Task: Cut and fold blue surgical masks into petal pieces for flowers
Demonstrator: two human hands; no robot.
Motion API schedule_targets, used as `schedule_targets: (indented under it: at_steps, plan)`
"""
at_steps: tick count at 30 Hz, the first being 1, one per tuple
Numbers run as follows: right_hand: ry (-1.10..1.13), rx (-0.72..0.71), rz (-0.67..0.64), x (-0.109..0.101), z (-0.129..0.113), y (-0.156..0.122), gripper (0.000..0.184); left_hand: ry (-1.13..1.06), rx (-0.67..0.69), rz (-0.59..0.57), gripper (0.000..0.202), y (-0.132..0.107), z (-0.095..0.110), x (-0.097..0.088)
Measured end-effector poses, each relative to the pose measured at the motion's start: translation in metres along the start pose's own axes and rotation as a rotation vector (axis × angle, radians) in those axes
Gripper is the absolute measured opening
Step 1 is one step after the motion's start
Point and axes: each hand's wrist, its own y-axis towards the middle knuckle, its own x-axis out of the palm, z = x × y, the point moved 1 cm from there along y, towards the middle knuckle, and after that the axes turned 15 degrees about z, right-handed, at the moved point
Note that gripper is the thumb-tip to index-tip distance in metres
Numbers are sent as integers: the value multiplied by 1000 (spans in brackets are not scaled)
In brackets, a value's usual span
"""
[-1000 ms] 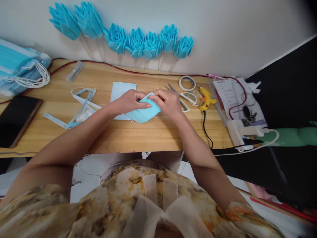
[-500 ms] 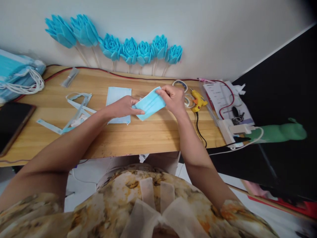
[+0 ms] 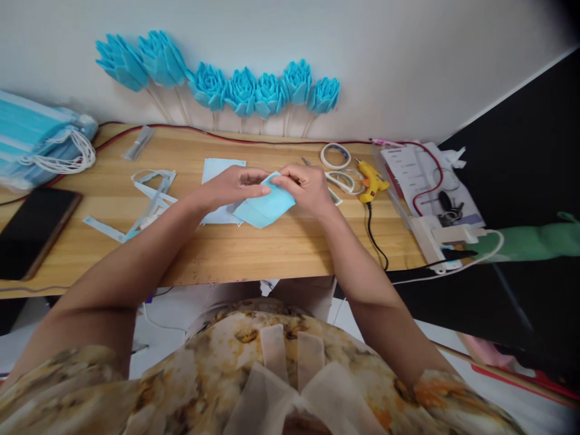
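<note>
Between my hands is a light-blue face mask sheet (image 3: 267,209), folded so that its top narrows to a point. My right hand (image 3: 304,186) pinches that top corner between thumb and fingers. My left hand (image 3: 236,186) is closed on the sheet's left upper edge, its thumb lying over the front; its fingertips are partly hidden behind the sheet. Under and behind my left hand lies a flat pale-blue sheet (image 3: 222,170) on the wooden table (image 3: 281,260). White-handled scissors (image 3: 341,181) rest just beyond my right hand.
A yellow glue gun (image 3: 373,181) and a tape roll (image 3: 335,156) lie to the right, near a power strip (image 3: 426,241). Cut strips (image 3: 151,205), a phone (image 3: 38,232) and a stack of masks (image 3: 36,136) are left. Several blue flowers (image 3: 208,86) lean on the wall.
The sheet has turned from a slanted rectangle into a shape with a pointed top. My right hand has moved slightly down and inward. The whole view has shifted a little.
</note>
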Motion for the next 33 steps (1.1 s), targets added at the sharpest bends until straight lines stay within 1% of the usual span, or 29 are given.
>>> schedule_targets:
  at_steps: [3, 6, 9, 12, 14, 17, 20, 22, 27, 30, 33]
  plan:
    - [30, -21, -40, 6, -3, -3, 41, 55, -19, -32, 28, -1, -1, 10]
    - [54, -34, -44, 9, -5, -4, 44, 72, -2, 11, 27, -2, -6, 19]
    - [113, -1, 9, 9, -6, -4, 50, 29, 8, 121, 33, -2, -12, 24]
    - [211, 105, 51, 6, -6, -1, 59, -94, -6, 299, 34, -1, -16, 22]
    - [259, 187, 30, 5, -4, 0, 61, -217, 13, 391, 37, 1, -17, 19]
    - [284, 282, -74, 8, 1, 1, 59, -369, 22, 448, 39, 4, -18, 15]
    - [250, 326, -170, 14, 4, -3, 53, -438, 6, 479, 39, 7, -18, 13]
    - [215, 335, -203, 19, 4, -6, 48, -472, 7, 494, 41, 8, -18, 12]
    - [56, 304, -201, 29, 1, -14, 35, -548, 14, 587, 49, 10, -17, 11]
    - [-58, 248, -198, 38, -5, -19, 35, -539, -3, 671, 50, 11, -19, 13]
    - [-129, 197, -211, 46, -12, -25, 40, -470, 11, 752, 50, 11, -24, 15]
